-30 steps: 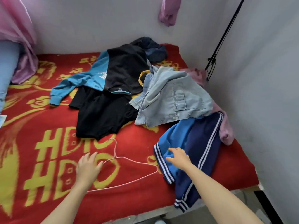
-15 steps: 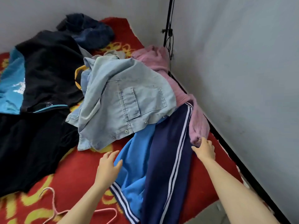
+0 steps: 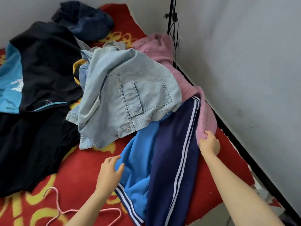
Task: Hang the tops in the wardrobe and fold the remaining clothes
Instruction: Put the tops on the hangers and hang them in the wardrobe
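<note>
A pile of clothes lies on a red and yellow blanket (image 3: 91,162). My right hand (image 3: 209,143) grips the lower end of a fuzzy pink sweater (image 3: 164,49) that runs along the wall. A light denim jacket (image 3: 127,95) lies on top of the pile, over a blue and navy striped jacket (image 3: 164,160). My left hand (image 3: 109,173) hovers open by the blue jacket's left edge. A pink wire hanger (image 3: 55,211) lies on the blanket at bottom left, partly behind my left forearm.
A black and teal top (image 3: 44,69) and a black garment (image 3: 27,147) lie at left. A dark navy garment (image 3: 88,23) is bunched at the back. The white wall (image 3: 244,62) and a black cable (image 3: 173,26) stand close on the right, past the bed's black edge (image 3: 244,154).
My view swung right from the hanger to the pile. My right hand went from the blue jacket to the pink sweater's end and closed on it. My left hand left the hanger.
</note>
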Tool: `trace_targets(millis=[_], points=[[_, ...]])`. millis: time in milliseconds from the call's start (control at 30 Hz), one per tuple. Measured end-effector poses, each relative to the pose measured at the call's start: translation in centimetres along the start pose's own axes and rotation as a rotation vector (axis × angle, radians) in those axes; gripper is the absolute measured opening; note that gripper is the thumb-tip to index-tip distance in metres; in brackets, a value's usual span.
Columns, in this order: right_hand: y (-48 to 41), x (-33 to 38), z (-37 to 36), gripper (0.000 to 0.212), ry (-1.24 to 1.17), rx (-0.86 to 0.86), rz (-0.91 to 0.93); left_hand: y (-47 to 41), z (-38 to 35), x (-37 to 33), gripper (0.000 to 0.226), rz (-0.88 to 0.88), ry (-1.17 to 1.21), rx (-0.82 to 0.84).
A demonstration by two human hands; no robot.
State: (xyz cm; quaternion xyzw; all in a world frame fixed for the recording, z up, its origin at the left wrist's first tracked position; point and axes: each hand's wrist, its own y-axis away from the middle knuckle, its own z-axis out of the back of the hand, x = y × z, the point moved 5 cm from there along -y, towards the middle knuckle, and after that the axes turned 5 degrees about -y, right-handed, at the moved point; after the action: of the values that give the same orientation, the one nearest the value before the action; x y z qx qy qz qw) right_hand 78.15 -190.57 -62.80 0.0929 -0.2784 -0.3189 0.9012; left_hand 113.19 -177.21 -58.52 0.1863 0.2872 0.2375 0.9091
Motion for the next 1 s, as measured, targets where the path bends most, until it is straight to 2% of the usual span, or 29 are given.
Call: trace_targets(millis=[133,200,300,433,467,500,567,667,733,800,900,1000], points=[[5.7,2.8,3.4,0.039,-0.146,-0.057,0.152,1.6,-0.5,-2.6,0.039,0.040,0.141,0.190],[9.1,4.6,5.5,0.039,-0.228,-0.032,0.213,2.7,-0.4,-4.8,0.039,0.057,0.273,0.283],[14.0,7.1,7.8,0.038,-0.389,0.088,0.268,5.2,0.8,-8.1,0.042,0.053,0.521,0.387],[19.6,10.3,10.4,0.036,-0.585,0.276,0.377,7.5,2.8,-11.3,0.041,0.144,0.900,0.592],[26.5,11.5,12.0,0.035,-0.607,0.291,0.455,11.3,6.4,-8.9,0.043,0.078,0.970,0.630],[28.1,12.1,12.3,0.034,-0.631,0.319,0.474,12.0,7.5,-9.0,0.047,0.022,1.030,0.675],[30.4,13.5,12.9,0.025,-0.653,0.332,0.515,13.0,8.9,-8.9,0.049,-0.111,1.033,0.653],[39.5,15.1,12.7,0.011,-0.693,0.288,0.560,18.2,15.3,-2.9,0.037,-0.354,0.905,0.417],[44.5,16.0,11.6,0.011,-0.710,0.299,0.576,20.6,18.4,1.3,0.024,-0.460,0.814,0.278],[49.4,17.5,10.3,0.013,-0.707,0.348,0.614,22.5,21.6,5.6,0.011,-0.509,0.787,0.201],[58.5,21.6,8.3,0.015,-0.677,0.464,0.766,25.7,27.5,13.6,0.009,-0.549,0.837,0.063],[65.3,25.7,6.5,0.012,-0.650,0.617,0.898,27.8,32.7,21.3,0.025,-0.492,1.036,-0.071]])
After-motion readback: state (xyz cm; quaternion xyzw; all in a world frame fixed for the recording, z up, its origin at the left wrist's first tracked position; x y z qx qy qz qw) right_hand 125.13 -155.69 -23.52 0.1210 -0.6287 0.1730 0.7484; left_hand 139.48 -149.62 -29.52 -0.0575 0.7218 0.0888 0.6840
